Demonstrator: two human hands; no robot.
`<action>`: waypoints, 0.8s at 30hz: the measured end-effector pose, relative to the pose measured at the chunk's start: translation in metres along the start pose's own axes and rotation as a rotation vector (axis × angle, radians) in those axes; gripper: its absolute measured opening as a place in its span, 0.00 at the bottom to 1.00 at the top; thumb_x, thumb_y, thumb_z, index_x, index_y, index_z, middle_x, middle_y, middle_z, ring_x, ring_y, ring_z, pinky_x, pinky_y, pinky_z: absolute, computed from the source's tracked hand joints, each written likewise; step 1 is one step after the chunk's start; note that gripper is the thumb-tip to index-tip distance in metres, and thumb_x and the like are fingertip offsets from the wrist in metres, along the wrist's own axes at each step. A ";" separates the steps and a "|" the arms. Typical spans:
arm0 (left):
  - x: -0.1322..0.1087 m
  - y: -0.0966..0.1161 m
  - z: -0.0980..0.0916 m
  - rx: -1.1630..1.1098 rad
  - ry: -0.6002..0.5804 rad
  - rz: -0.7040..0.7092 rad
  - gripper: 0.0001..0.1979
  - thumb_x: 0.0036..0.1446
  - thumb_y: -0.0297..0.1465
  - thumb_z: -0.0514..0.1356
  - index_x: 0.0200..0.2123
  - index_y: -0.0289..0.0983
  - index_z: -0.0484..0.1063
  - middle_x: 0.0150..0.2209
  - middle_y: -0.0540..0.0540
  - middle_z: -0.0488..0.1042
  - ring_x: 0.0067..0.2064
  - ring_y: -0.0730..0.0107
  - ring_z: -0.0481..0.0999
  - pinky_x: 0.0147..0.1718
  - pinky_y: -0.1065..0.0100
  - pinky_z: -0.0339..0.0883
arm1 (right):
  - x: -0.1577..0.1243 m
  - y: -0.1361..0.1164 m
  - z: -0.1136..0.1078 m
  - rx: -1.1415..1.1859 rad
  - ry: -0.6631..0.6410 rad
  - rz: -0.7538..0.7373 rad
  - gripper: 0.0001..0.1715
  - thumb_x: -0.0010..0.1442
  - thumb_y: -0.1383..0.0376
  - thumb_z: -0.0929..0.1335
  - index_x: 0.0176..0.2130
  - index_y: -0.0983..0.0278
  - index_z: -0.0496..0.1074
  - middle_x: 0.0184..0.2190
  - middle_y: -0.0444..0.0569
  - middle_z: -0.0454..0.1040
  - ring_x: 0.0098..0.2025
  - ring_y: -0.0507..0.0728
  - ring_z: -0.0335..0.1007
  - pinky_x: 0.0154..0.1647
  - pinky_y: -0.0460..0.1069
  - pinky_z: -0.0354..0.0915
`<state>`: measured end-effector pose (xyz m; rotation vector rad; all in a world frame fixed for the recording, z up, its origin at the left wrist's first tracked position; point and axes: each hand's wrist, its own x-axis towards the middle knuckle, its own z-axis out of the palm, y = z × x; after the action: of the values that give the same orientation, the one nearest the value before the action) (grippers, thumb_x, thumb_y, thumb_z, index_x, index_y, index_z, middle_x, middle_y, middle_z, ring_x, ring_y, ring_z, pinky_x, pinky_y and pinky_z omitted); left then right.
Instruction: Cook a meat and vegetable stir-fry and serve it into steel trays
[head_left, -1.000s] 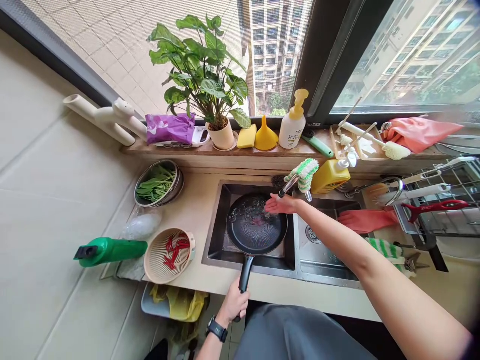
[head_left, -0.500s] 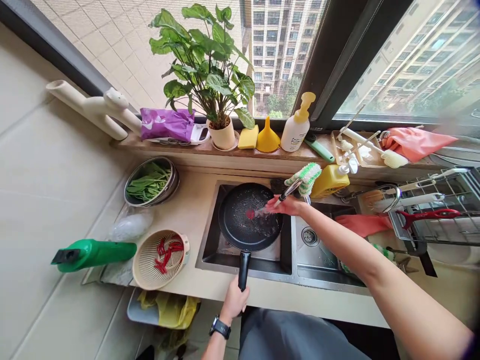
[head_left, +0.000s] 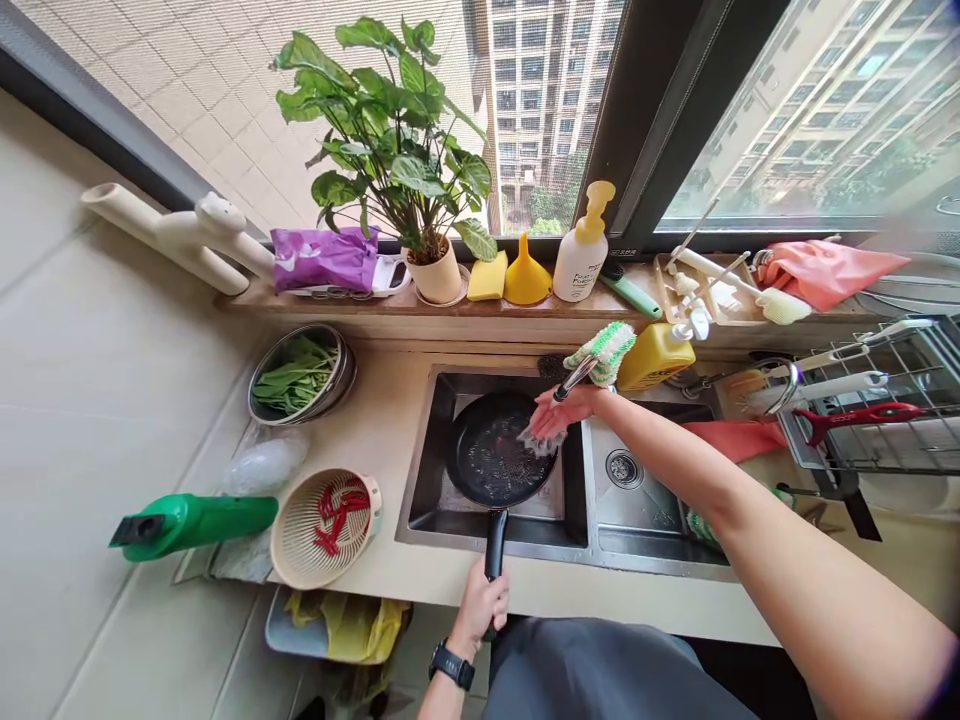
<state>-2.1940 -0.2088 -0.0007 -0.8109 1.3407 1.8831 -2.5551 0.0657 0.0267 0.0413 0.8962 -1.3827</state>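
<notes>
My left hand (head_left: 480, 600), with a dark watch on its wrist, is wrapped round the handle of a black frying pan (head_left: 491, 465). The pan lies in the left sink basin (head_left: 442, 525), with water in it. My right hand (head_left: 559, 412) is stretched out, palm up, over the pan's right side beneath the tap (head_left: 576, 380). Running water (head_left: 541, 440) splashes off its fingers into the pan. A green-and-white cloth (head_left: 607, 352) hangs over the tap behind that hand.
Left of the sink stand a colander (head_left: 289, 540) with red chillies and a bowl (head_left: 341, 385) of green leaves. A green bottle (head_left: 202, 525) is at the far left. A yellow bottle (head_left: 652, 360) stands behind the sink, a wire dish rack (head_left: 877, 400) at right.
The pan has tilted and sunk lower in the basin. My right hand has opened out under the tap, and the water now splashes off its fingers.
</notes>
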 end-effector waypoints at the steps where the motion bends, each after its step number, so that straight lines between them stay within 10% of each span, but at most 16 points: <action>1: 0.002 0.003 0.000 -0.028 -0.008 -0.023 0.30 0.43 0.46 0.74 0.35 0.43 0.56 0.18 0.66 0.54 0.15 0.86 0.46 0.13 0.78 0.43 | 0.000 0.001 0.000 0.005 0.010 -0.001 0.25 0.72 0.58 0.61 0.42 0.73 0.80 0.44 0.66 0.83 0.47 0.64 0.83 0.54 0.59 0.75; 24: 0.025 0.062 0.015 -0.412 -0.032 -0.138 0.17 0.51 0.22 0.68 0.36 0.38 0.62 0.22 0.62 0.57 0.16 0.89 0.53 0.14 0.83 0.40 | 0.008 0.016 0.008 0.033 0.091 -0.070 0.28 0.74 0.55 0.59 0.41 0.72 0.77 0.40 0.66 0.83 0.43 0.63 0.84 0.52 0.60 0.76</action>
<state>-2.2603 -0.2050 0.0170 -1.0413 0.8607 2.0789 -2.5383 0.0586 0.0201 0.0999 0.9580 -1.4707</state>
